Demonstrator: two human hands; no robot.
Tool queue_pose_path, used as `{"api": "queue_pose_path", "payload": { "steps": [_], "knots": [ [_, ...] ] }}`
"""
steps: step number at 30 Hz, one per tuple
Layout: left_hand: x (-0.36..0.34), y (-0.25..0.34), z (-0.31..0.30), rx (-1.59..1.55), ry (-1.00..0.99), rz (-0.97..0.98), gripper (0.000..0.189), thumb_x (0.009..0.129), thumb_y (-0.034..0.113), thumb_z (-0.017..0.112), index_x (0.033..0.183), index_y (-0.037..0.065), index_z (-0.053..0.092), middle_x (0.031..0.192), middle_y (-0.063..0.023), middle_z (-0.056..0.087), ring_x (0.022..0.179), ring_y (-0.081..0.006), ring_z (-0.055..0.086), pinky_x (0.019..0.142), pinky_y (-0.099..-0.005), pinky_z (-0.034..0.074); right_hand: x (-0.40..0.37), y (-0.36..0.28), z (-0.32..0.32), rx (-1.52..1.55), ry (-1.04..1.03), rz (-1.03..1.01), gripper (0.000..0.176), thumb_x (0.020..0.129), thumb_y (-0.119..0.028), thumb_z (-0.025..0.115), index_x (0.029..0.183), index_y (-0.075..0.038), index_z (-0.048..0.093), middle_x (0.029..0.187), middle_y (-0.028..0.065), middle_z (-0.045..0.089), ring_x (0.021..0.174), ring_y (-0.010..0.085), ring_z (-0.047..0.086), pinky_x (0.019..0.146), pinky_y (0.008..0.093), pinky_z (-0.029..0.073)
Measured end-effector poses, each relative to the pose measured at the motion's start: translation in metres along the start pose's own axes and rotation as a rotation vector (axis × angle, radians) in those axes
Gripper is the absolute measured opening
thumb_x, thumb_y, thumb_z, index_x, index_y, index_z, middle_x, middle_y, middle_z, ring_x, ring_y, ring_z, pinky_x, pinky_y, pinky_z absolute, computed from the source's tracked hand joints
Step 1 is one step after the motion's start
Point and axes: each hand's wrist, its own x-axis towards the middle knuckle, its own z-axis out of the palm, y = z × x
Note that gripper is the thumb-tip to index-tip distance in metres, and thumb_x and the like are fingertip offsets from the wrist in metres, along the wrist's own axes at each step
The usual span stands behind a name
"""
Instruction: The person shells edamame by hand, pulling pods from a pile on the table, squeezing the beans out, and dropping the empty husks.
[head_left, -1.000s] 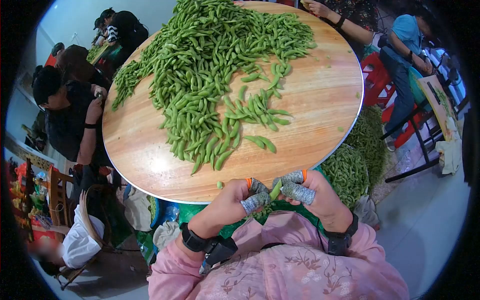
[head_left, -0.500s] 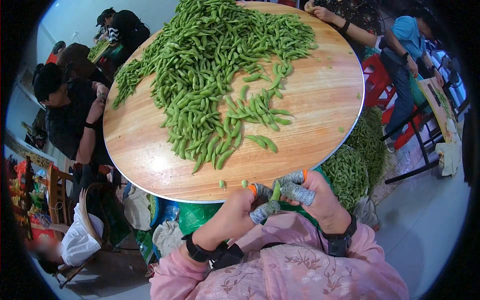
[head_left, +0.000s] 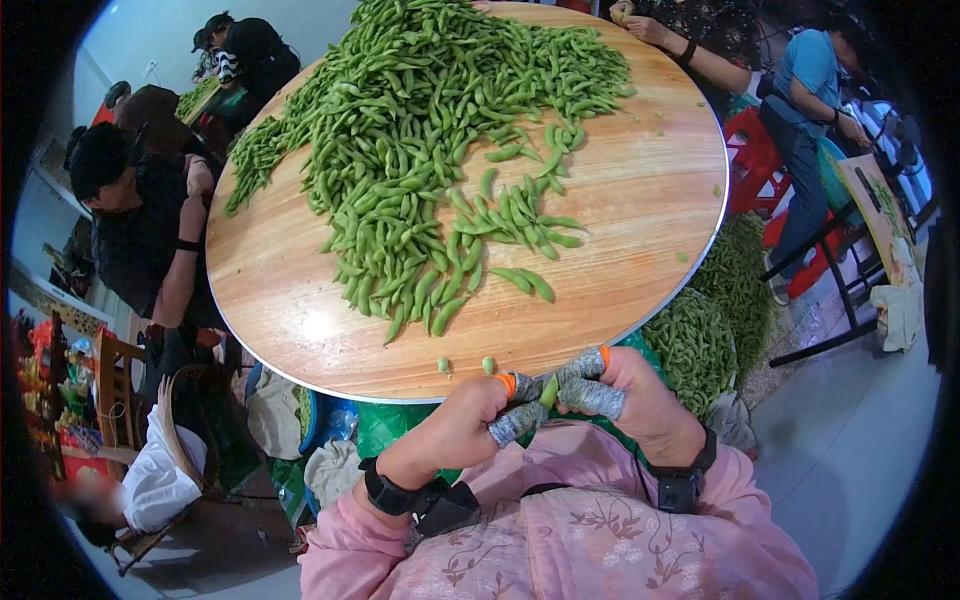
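Observation:
A green edamame pod (head_left: 549,391) is pinched between my two hands, just off the near edge of the round table. My left hand (head_left: 470,420) closes its fingers on the pod's left side. From the other side my right hand (head_left: 630,395) also has its fingertips closed at the pod; its exact contact is partly hidden. Grey finger covers with orange bands sheathe fingers of both hands. Beyond them, a large heap of edamame pods (head_left: 400,130) covers the far part of the wooden table (head_left: 620,230). Two small green pieces (head_left: 488,365) lie by the near rim.
Right of the table, a big pile of pods (head_left: 695,340) fills the floor area. Red stools (head_left: 750,160) stand behind it. Co-workers sit around; one person in black (head_left: 140,220) is at the left. A blue tub (head_left: 320,425) and green plastic (head_left: 390,425) are below the rim.
My hands have drawn slightly apart, the left shifting left with the pod between them. At the left, the person in black has raised a hand.

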Motion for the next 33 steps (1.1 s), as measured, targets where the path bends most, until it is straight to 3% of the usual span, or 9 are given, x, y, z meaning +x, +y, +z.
{"api": "queue_pose_path", "payload": {
  "steps": [5,8,12,18,20,21,23,26,33],
  "knots": [
    [-0.003,-0.002,0.007,-0.030,0.029,-0.168,0.015,0.075,0.009,0.057,0.087,0.000,0.057,0.072,-0.0118,0.057,0.064,-0.0233,0.054,0.058,-0.0293,0.042,0.008,0.010,-0.002,0.064,0.075,0.040,0.011,0.082,-0.010,0.055,0.087,0.000,0.059,0.077,-0.0006,0.059,0.071,0.0057,0.053,0.067,0.0200,0.043],
    [-0.005,0.007,0.028,0.845,0.360,-0.010,0.020,0.063,0.010,0.065,0.079,0.003,0.056,0.070,-0.0137,0.055,0.063,-0.0313,0.054,0.053,-0.0359,0.044,0.007,0.007,0.001,-0.049,0.096,0.018,0.012,0.082,-0.009,0.055,0.087,0.000,0.059,0.079,0.0004,0.059,0.072,0.0064,0.053,0.067,0.0213,0.043],
    [-0.008,-0.010,0.030,0.729,0.422,0.092,0.026,0.068,0.010,0.062,0.092,0.004,0.056,0.075,-0.0145,0.056,0.060,-0.0312,0.054,0.053,-0.0359,0.045,0.010,0.014,0.001,0.021,0.069,-0.104,0.012,0.082,-0.008,0.055,0.089,0.002,0.058,0.081,0.0022,0.060,0.074,0.0075,0.054,0.068,0.0227,0.044],
    [-0.011,-0.017,0.033,-0.197,0.432,-0.037,0.013,0.075,0.008,0.058,0.086,0.002,0.056,0.071,-0.0087,0.058,0.060,-0.0190,0.054,0.053,-0.0268,0.042,0.012,0.025,0.003,0.049,0.029,-0.254,0.011,0.080,-0.005,0.056,0.088,0.002,0.057,0.084,0.0024,0.059,0.076,0.0078,0.054,0.069,0.0227,0.044],
    [-0.012,-0.016,0.032,-0.961,0.447,-0.324,0.010,0.076,0.007,0.057,0.083,0.000,0.056,0.066,-0.0067,0.055,0.058,-0.0134,0.051,0.053,-0.0234,0.040,0.013,0.025,0.002,0.013,0.014,-0.253,0.011,0.079,-0.004,0.057,0.088,0.002,0.057,0.084,0.0022,0.059,0.076,0.0078,0.054,0.069,0.0226,0.044],
    [-0.010,-0.012,0.031,-0.960,0.447,-0.323,0.010,0.076,0.007,0.057,0.083,0.000,0.056,0.066,-0.0067,0.055,0.058,-0.0134,0.051,0.053,-0.0234,0.040,0.013,0.025,0.003,0.023,0.040,-0.218,0.011,0.079,-0.004,0.057,0.088,0.002,0.057,0.083,0.0020,0.059,0.076,0.0074,0.053,0.068,0.0221,0.044],
    [-0.006,-0.002,0.027,-0.249,0.374,-0.138,0.009,0.077,0.007,0.056,0.082,0.000,0.056,0.066,-0.0070,0.054,0.057,-0.0111,0.048,0.053,-0.0214,0.039,0.013,0.022,0.004,0.033,0.054,-0.179,0.011,0.078,-0.003,0.057,0.088,0.002,0.057,0.082,0.0019,0.059,0.075,0.0071,0.053,0.068,0.0216,0.043],
    [-0.007,-0.007,0.023,0.007,0.301,-0.045,0.008,0.078,0.005,0.054,0.082,-0.001,0.056,0.064,-0.0075,0.053,0.055,-0.0110,0.045,0.052,-0.0224,0.039,0.010,0.014,0.004,-0.187,0.013,-0.160,0.010,0.079,-0.002,0.056,0.087,0.003,0.057,0.082,0.0017,0.059,0.074,0.0062,0.052,0.066,0.0207,0.043],
    [-0.013,0.000,0.018,-0.114,0.280,-0.139,0.008,0.078,0.004,0.051,0.082,-0.002,0.056,0.062,-0.0081,0.051,0.055,-0.0131,0.045,0.053,-0.0255,0.040,0.012,0.025,0.007,-0.050,-0.033,-0.134,0.009,0.078,0.001,0.054,0.087,0.003,0.057,0.079,0.0017,0.059,0.071,0.0055,0.051,0.063,0.0206,0.043]
  ]
}}
